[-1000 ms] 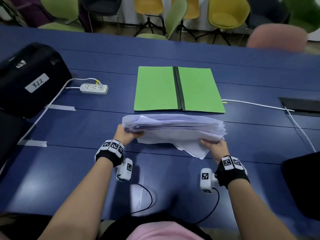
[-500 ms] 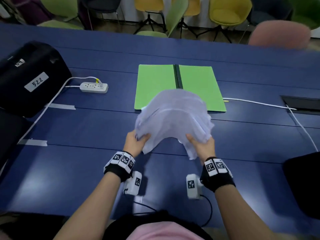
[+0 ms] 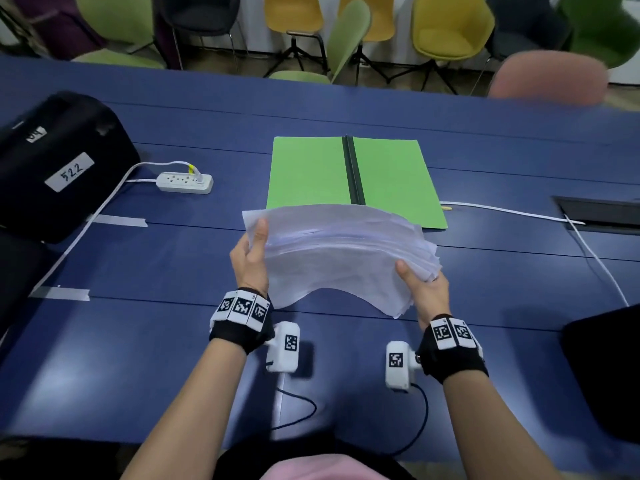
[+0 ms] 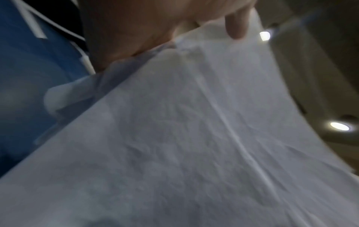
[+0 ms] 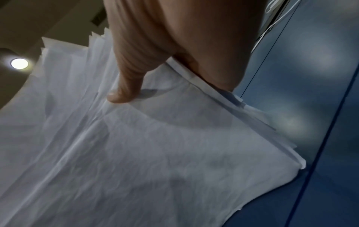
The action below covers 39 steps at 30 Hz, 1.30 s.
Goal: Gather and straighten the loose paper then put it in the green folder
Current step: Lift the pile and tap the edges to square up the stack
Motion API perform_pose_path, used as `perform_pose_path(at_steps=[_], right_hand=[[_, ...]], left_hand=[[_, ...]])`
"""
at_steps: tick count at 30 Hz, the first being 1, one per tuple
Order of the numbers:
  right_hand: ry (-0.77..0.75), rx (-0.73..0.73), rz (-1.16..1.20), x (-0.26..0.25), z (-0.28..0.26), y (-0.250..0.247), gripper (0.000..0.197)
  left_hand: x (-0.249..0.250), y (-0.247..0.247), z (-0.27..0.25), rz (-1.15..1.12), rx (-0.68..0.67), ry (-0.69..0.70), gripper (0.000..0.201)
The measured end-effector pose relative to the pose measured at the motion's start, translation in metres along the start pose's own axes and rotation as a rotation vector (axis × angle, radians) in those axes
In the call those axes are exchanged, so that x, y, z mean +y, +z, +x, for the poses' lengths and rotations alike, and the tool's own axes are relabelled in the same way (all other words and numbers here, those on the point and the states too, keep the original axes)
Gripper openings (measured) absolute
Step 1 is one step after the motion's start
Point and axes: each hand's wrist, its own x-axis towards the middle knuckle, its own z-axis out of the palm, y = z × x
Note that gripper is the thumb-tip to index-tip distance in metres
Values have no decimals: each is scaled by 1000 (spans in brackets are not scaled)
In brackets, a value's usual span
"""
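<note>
A: Thumbs first. The left hand [image 3: 250, 258] has its thumb laid over the top sheet at the left edge, fingers [image 4: 236, 23] curled under, gripping the paper [image 3: 341, 252]. The right hand [image 3: 426, 292] pinches the right edge the same way, thumb on top.

B: What's new?

A: Half a second back the stack was bunched up in a hump between hands set close together. Now the hands are wider apart and the stack is turned broadside, clear of the bench [image 3: 156, 358], its middle arched upward. A second ago it lay flatter and lower.

B: So, squared yet?

A: I'd say no. On the right the sheet ends fan out in steps, and the right wrist view shows corners poking past each other. The surface is wrinkled and a bit see-through. It probably needs tapping on edge.

B: And the folder [image 3: 308, 171]?

A: Open flat just beyond the paper, nothing in it.
</note>
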Motion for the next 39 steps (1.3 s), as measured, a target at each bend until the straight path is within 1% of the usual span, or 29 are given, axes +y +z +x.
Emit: perform_pose_path(at_steps=[1,3,4,5,7,8,10,13,15,17,18,20,23,24,26,27,29,30,31,32,34,36,39], right_hand=[[-10,5,8,0,0,0,58],[-25,44,29,-2,-2,3,32],[-36,71,28,-3,-3,5,23],[-55,94,22,-2,-3,6,24],[-85,126,-9,-4,-4,11,40],[-98,146,-14,-5,-4,13,43],[-116,179,-4,-6,-2,15,40],[-140,220,16,-6,-1,17,35],[-153,231,45,-8,0,19,33],[-169,214,52,-13,2,23,27],[-175,201,44,-14,2,26,24],[-176,210,16,-13,2,28,25],[-145,242,5,-13,4,25,40],[-145,238,-3,-13,5,24,38],[-174,198,-45,-17,6,24,28],[-194,171,-69,-19,6,24,28],[-233,118,-96,-27,4,27,29],[-240,108,-98,-30,4,27,27],[-238,105,-101,-34,4,29,26],[-232,107,-102,-38,3,30,26],[-226,102,-93,-42,4,31,23],[-229,114,-67,-45,5,34,15],[-253,173,-51,-47,8,38,17]], left_hand=[[1,2,-1,-7,0,32,60],[5,7,-4,-17,4,40,58],[6,9,-3,-1,23,18,59],[7,11,-2,15,33,-9,62],[9,13,-2,29,69,-55,70],[11,13,-2,29,99,-72,74],[13,13,-1,45,134,-95,72],[11,14,-2,44,132,-92,62],[7,13,-2,19,128,-50,60],[5,14,-3,22,122,3,59],[5,15,-5,31,122,15,56],[1,17,-3,36,117,18,52],[-1,17,0,59,37,35,51],[-2,14,3,73,8,25,50],[-5,7,12,89,-42,-8,39],[-7,4,16,97,-66,-20,35],[-7,-1,19,131,-139,-26,42],[-6,-2,20,154,-175,-25,42],[-5,-2,19,175,-207,-16,36],[-3,-1,17,202,-225,-5,32],[-2,-1,16,256,-237,16,37],[-4,0,16,277,-240,22,41],[-4,-1,18,297,-243,18,40]])
